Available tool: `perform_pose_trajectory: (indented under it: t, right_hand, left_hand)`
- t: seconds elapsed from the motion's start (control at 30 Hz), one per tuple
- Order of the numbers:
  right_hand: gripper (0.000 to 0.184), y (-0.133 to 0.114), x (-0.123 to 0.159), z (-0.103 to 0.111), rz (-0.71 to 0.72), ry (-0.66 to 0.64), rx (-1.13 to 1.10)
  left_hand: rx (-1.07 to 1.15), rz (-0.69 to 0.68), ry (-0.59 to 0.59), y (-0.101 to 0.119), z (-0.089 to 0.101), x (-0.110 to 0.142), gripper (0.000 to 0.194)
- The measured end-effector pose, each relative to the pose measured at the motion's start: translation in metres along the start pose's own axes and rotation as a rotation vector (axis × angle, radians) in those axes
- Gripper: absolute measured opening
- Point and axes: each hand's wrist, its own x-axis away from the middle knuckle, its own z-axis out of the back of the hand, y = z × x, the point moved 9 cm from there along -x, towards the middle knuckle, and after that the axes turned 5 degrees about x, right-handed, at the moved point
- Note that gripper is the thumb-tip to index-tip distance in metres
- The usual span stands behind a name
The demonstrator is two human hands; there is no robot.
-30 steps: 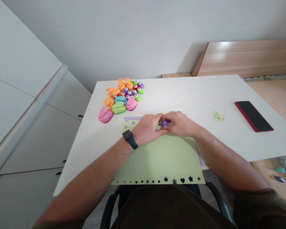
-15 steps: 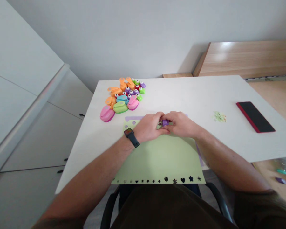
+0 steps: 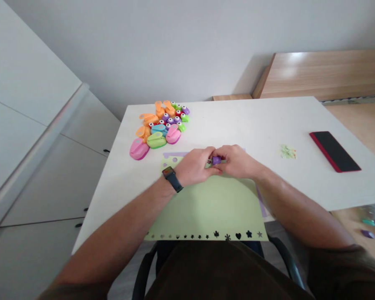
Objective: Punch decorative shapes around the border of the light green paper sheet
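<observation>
A light green sheet of paper (image 3: 209,208) lies on the white table (image 3: 256,121) in front of me, with a row of small punched shapes along its near edge. A lilac sheet (image 3: 170,154) peeks out beneath it. At the green sheet's far edge, my left hand (image 3: 195,166) and my right hand (image 3: 236,161) meet, both closed round a small purple paper punch (image 3: 216,160). A dark watch sits on my left wrist.
A heap of several coloured paper punches (image 3: 161,127) sits at the table's far left. Small green paper cut-outs (image 3: 287,152) lie to the right, and a dark phone in a red case (image 3: 335,151) near the right edge. White cabinets stand left; a wooden bed frame behind.
</observation>
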Motion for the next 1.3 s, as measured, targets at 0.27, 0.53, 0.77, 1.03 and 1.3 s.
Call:
perform_pose_trajectory:
  t: [0.27,0.53,0.77,1.03,1.3]
  right_hand:
    - [0.013,0.002,0.001,0.000,0.003,-0.004,-0.042]
    - [0.014,0.002,0.000,0.000,0.017,0.025,-0.017]
    - [0.014,-0.003,0.002,0.001,0.013,0.008,-0.028]
    - [0.023,-0.003,0.002,0.002,0.036,-0.035,-0.091]
    - [0.028,0.001,0.003,-0.001,0.002,-0.044,-0.044]
  left_hand:
    - [-0.004,-0.005,-0.004,0.002,0.000,-0.001,0.042]
    - [-0.004,-0.018,0.000,0.000,-0.002,-0.001,0.040]
    - [-0.010,-0.019,0.035,-0.002,0.002,0.001,0.047]
    - [-0.090,-0.029,0.081,0.001,0.013,0.011,0.069]
    - [-0.141,-0.021,0.043,-0.007,0.016,0.016,0.050]
